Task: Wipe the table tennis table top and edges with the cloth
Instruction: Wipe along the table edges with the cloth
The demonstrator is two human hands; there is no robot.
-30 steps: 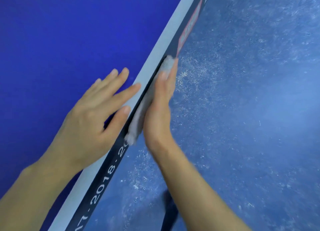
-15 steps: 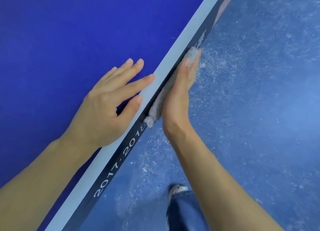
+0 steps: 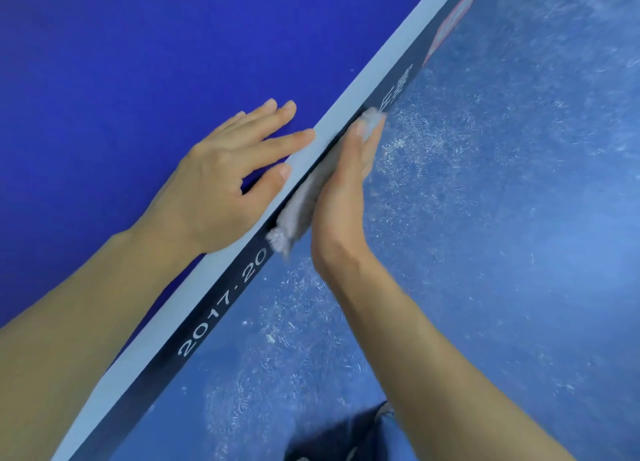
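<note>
The dark side edge (image 3: 239,280) runs bare ahead of and behind the cloth (image 3: 299,211) under the right hand (image 3: 343,201), the left hand (image 3: 214,183) lies flat on the table top (image 3: 138,80) beside it, and open floor (image 3: 502,235) lies rightward.

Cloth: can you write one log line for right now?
right hand presses cloth against table edge | left hand rests flat on table top

The cloth (image 3: 294,215) covers the edge print (image 3: 221,305) after "2017-20"; the red label (image 3: 453,14) is blurred.
</note>
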